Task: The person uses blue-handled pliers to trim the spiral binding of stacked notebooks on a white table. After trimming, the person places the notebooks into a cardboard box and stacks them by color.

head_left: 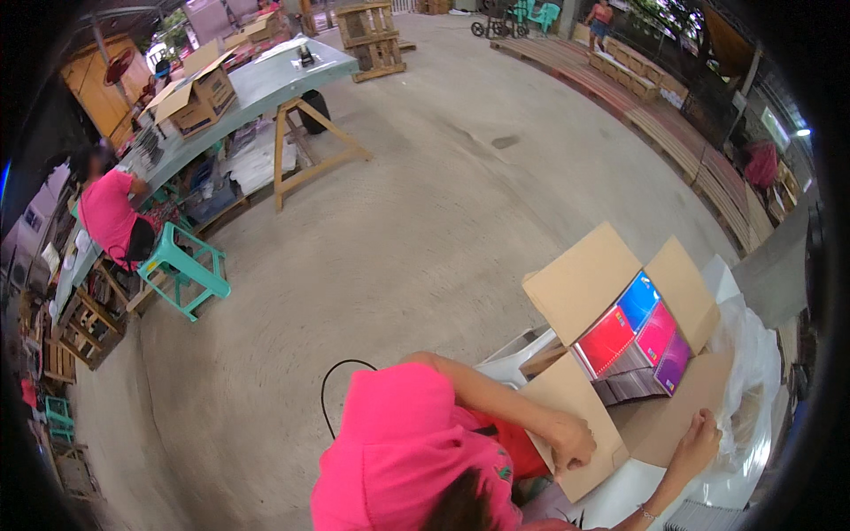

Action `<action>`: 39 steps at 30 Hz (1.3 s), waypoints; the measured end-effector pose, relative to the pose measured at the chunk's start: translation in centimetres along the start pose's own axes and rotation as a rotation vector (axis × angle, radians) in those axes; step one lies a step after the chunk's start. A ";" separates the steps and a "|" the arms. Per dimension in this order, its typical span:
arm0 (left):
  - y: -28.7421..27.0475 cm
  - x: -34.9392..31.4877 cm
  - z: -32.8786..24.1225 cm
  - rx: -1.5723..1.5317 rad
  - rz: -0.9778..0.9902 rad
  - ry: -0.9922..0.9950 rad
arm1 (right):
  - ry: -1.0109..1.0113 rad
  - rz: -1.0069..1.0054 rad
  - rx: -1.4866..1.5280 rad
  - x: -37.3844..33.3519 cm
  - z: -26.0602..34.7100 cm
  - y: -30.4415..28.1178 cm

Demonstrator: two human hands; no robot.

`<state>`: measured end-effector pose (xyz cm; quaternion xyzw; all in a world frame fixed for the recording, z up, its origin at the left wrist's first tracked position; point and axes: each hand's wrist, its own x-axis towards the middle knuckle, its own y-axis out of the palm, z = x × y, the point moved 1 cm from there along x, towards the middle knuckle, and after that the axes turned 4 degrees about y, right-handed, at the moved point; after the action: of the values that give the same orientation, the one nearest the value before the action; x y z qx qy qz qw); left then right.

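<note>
1. The bare left hand is held with curled fingers over the flat brown cardboard near-left flap; whether the flap is pinched or only touched cannot be told.
2. The bare right hand is bent, its fingers drawn together, at the brown cardboard near-right flap; a firm hold cannot be confirmed there either.
3. As a judgement, the flaps are best handled by their free edges, with even pressure from both hands, so that the creases are not torn and the box is not dragged.
4. Just beyond both hands, the open brown cardboard box is seen with its two far flaps spread outward.
5. Inside it, stacked spiral notebooks with red, blue, pink and purple covers are held; the purple one is nearest the right hand. Covers should be kept flat, clear of the flaps.
6. Right of the right hand, a crumpled clear plastic bag is bunched beside the box.
7. Far left of the left hand, a second open brown cardboard box is set on a long grey-green table; its contents are hidden.
</note>
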<state>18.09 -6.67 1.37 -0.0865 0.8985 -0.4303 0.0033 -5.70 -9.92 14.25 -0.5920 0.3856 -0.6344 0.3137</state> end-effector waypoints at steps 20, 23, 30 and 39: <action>-0.8 -5.0 1.9 -0.049 -0.439 0.122 | 0.350 0.776 1.029 -2.9 7.6 11.2; -2.6 -6.4 2.5 0.089 -0.730 0.093 | 0.623 0.895 1.164 -3.5 7.6 12.0; -7.0 -11.1 4.8 0.203 -0.724 -0.236 | 0.942 1.082 1.524 -4.7 6.0 13.7; -7.3 -13.6 5.7 0.237 -0.492 -0.542 | 1.101 1.115 1.504 -3.7 8.0 15.9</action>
<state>33.02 -13.45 2.48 -0.4091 0.7615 -0.4806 0.1475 1.71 -15.78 -1.28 0.3759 0.2007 -0.6551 0.6240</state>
